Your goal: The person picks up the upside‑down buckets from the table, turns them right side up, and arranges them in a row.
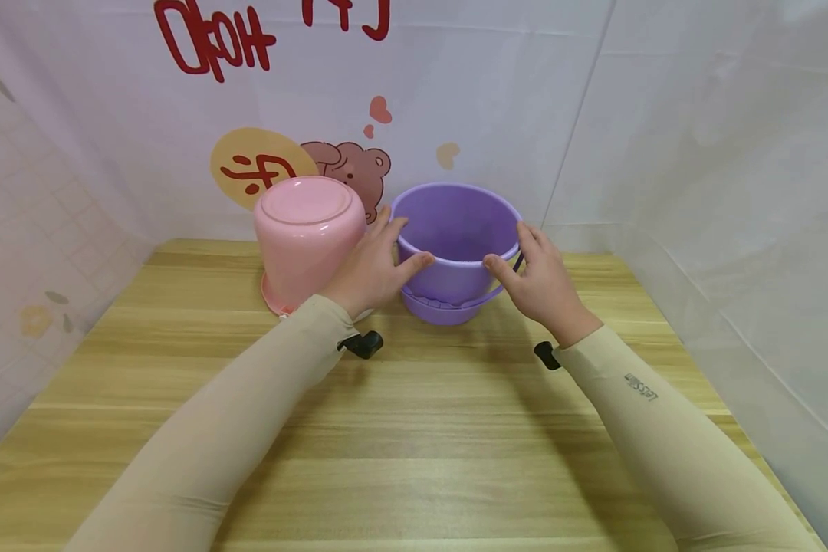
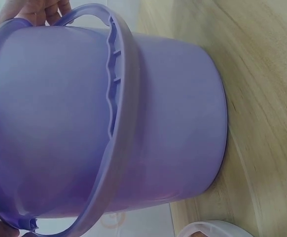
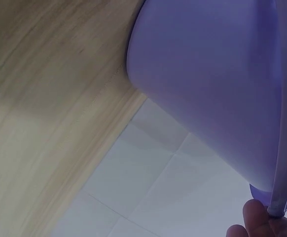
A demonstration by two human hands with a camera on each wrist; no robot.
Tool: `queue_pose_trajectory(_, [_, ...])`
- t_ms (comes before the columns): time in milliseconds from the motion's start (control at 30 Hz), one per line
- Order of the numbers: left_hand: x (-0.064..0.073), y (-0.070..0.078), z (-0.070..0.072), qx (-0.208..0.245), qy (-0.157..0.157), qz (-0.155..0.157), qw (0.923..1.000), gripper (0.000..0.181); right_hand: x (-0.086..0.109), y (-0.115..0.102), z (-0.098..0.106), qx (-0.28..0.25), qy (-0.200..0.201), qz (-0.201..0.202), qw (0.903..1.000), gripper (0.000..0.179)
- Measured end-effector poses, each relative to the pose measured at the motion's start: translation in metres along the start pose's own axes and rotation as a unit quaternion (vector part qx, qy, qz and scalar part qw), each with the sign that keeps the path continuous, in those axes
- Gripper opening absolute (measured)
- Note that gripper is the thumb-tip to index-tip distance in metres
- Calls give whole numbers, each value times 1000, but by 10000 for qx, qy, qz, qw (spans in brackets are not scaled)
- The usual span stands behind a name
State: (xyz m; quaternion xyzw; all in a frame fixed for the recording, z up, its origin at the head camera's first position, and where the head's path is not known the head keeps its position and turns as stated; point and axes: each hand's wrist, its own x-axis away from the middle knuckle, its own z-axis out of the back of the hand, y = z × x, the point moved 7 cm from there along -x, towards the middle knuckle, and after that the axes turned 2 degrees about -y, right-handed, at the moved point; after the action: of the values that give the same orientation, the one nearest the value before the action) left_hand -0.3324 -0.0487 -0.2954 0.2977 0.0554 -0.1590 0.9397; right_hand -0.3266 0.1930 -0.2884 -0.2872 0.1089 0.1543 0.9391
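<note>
A purple bucket (image 1: 448, 287) stands upright on the wooden table, its opening facing up. Its handle (image 2: 126, 118) hangs down across the front. My left hand (image 1: 376, 264) grips the rim at the left, thumb over the front edge. On the opposite side, my right hand (image 1: 538, 280) holds the rim, with its thumb also at the front. Fingers (image 3: 257, 219) of the right hand curl by the handle joint in the right wrist view. Beside my left hand, a pink bucket (image 1: 303, 238) sits upside down, partly hidden by that hand.
A pale round-edged thing (image 2: 215, 228), mostly out of frame, lies on the table near the purple bucket. Behind the table hangs a white printed sheet (image 1: 497, 100) with a bear and red lettering. White sheeting (image 1: 752, 253) borders the right side.
</note>
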Motion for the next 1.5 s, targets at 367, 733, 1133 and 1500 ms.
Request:
queue_pose_trajectory(367, [-3, 1, 1, 28, -49, 34, 10000, 97, -3, 0, 1, 27, 48, 95, 9999, 85])
queue_pose_trajectory(733, [-4, -1, 1, 194, -139, 134, 9996, 97, -4, -1, 0, 73, 61, 51, 9999, 83])
queue_pose_trajectory(1133, [-11, -6, 4, 401, -368, 137, 9984, 86, -8, 5, -3, 85, -287, -386, 9988, 83])
queue_pose_trajectory(1500, [-20, -8, 3, 375, -325, 274, 9984, 74, -17, 11, -6, 138, -398, -500, 9979, 79])
